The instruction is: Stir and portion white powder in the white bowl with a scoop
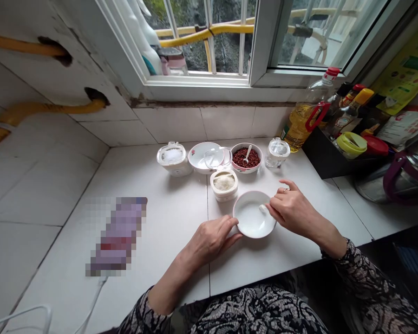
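My left hand (pixel 214 239) grips the near-left rim of a white bowl (pixel 251 221), thumb and fingers closed on its edge. Over the bowl's right side, my right hand (pixel 290 206) pinches a small white spoon (pixel 263 208), most of its handle hidden by the fingers. Just behind the bowl stands an open white container (pixel 224 183) of pale powder or grains, its clear lid tipped back. Farther back, a bowl (pixel 257 168) of dark red beans has a white spoon (pixel 247 154) lying in it, beside a flower-patterned white dish (pixel 199 157).
A white lidded container (pixel 174 160) stands back left, a small clear jar (pixel 277 153) back right. An oil bottle (pixel 301 116) and a black box (pixel 320 155) of condiments fill the right. A blurred-out flat object (pixel 118 236) with a cable (pixel 92 304) lies left.
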A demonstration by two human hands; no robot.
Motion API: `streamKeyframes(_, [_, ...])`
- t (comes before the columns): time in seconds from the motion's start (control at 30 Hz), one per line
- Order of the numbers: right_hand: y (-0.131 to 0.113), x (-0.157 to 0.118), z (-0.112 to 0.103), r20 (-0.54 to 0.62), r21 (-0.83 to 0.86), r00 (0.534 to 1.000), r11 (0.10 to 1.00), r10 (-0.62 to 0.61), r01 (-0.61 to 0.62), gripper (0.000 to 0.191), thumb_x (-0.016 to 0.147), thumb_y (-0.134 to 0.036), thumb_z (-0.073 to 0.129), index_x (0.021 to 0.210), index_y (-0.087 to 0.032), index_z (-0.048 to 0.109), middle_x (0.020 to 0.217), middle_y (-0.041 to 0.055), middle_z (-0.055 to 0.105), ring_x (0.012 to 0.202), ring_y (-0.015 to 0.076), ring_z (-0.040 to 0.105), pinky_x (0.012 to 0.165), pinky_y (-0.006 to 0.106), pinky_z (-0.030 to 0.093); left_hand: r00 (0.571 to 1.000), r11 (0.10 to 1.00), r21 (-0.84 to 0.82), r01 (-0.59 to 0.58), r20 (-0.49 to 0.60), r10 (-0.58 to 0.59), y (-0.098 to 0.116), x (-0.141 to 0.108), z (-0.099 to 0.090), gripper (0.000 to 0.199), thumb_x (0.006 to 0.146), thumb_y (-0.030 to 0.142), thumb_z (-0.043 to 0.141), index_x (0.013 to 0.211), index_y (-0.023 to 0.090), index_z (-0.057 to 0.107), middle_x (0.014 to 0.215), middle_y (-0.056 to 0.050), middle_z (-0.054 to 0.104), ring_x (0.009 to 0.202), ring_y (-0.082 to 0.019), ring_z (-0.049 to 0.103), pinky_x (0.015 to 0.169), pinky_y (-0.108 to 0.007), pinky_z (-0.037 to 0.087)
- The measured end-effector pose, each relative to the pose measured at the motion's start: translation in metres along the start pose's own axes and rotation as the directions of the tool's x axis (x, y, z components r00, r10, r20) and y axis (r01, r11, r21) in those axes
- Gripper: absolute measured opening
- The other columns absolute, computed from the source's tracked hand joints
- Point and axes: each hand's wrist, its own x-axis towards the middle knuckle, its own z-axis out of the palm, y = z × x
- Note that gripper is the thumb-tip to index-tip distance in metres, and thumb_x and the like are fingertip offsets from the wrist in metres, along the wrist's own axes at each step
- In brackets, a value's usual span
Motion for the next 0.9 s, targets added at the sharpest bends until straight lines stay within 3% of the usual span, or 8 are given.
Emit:
streamKeyframes(0.13, [-0.007,0.005,-0.003,0.056,0.049,0.995,0.996,-0.084,0.081,0.040,0.097,-0.020,0.044,0.059,-0.019,0.057,0.052,-0.0011,0.057,0.058,0.0149,0.052,0.100,0.040,0.041,1.000,1.000,0.015,-0.004,-0.010,0.004,0.000,-0.001,0.001,0.022,0.106,0.033,0.036,0.106,0.015,0.048,0.083,-0.004,0.065,0.065,-0.013,0.064,0.051,-0.023,0.050])
streamKeyframes(0.33, [0.007,0.005,-0.015,-0.020,-0.056,0.999,0.998,0.029,-0.030,0.040,0.097,-0.021,0.048,0.058,-0.020,0.056,0.055,0.0018,0.059,0.058,0.0167,0.052,0.101,0.045,0.039,1.000,1.000,0.003,0.002,0.014,-0.002,-0.001,-0.001,0.000,0.019,0.104,0.031,0.040,0.109,0.014,0.048,0.085,-0.005,0.065,0.069,-0.014,0.064,0.052,-0.023,0.050])
streamKeyframes(0.5, [0.006,-0.003,-0.020,0.095,0.021,0.986,0.990,-0.139,0.138,0.040,0.095,-0.019,0.049,0.056,-0.021,0.056,0.049,-0.0011,0.056,0.054,0.0156,0.050,0.098,0.042,0.041,1.000,1.000,0.003,0.006,0.026,-0.006,-0.001,-0.002,0.001,0.021,0.105,0.033,0.039,0.108,0.014,0.048,0.083,-0.004,0.064,0.068,-0.013,0.064,0.052,-0.024,0.050])
streamKeyframes(0.67, [0.002,0.004,-0.023,0.016,-0.132,0.995,0.986,-0.103,0.105,0.041,0.095,-0.015,0.046,0.056,-0.020,0.057,0.051,0.0000,0.058,0.057,0.0160,0.053,0.101,0.043,0.039,1.000,1.000,-0.003,0.014,0.024,-0.014,-0.001,-0.003,0.002,0.022,0.105,0.034,0.039,0.108,0.015,0.048,0.085,-0.005,0.065,0.069,-0.014,0.065,0.050,-0.023,0.049])
streamKeyframes(0.8, [0.001,0.004,-0.017,0.117,0.001,0.981,0.988,-0.153,0.154,0.040,0.094,-0.019,0.049,0.055,-0.020,0.056,0.049,-0.0011,0.057,0.054,0.0143,0.051,0.097,0.040,0.041,1.000,1.000,0.005,0.011,0.025,-0.011,-0.001,-0.003,0.002,0.021,0.105,0.034,0.039,0.108,0.015,0.048,0.083,-0.004,0.064,0.067,-0.013,0.064,0.050,-0.024,0.049])
streamKeyframes(0.9, [0.002,0.003,-0.010,0.150,0.078,0.982,0.992,-0.111,0.100,0.038,0.093,-0.020,0.051,0.056,-0.019,0.055,0.050,-0.0014,0.057,0.053,0.0131,0.050,0.095,0.039,0.041,1.000,1.000,0.014,0.007,0.026,-0.008,-0.001,-0.002,0.001,0.022,0.105,0.034,0.038,0.107,0.015,0.048,0.083,-0.003,0.064,0.067,-0.013,0.064,0.051,-0.023,0.048])
